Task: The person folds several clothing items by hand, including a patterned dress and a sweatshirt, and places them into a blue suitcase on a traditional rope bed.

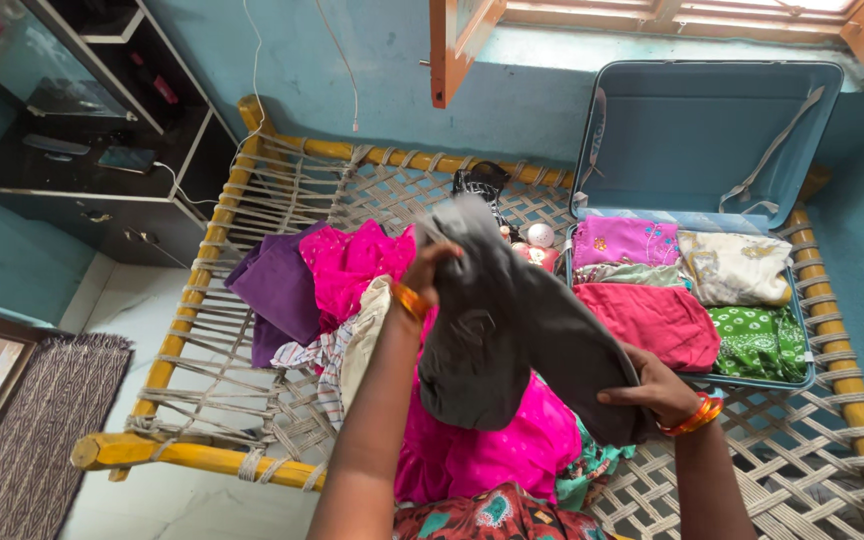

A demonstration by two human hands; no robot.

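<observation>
Both hands hold a grey garment [512, 330] up over a woven rope cot [252, 330]. My left hand [430, 272] grips its upper edge, raised near the cot's middle. My right hand [657, 388] clutches its lower right corner, close to the open blue suitcase [712, 130]. Folded clothes fill the suitcase: pink [624, 240], cream [737, 265], red [657, 320] and green patterned [757, 340]. Below the grey garment lies a heap of bright pink cloth [472, 450], with a purple piece [277, 285] to the left.
The cot's yellow wooden frame [192, 455] borders a white floor with a patterned rug [37, 440]. A dark cabinet [92, 140] stands at the back left against the blue wall. A black bag [482, 182] and small round items [540, 235] sit beside the suitcase.
</observation>
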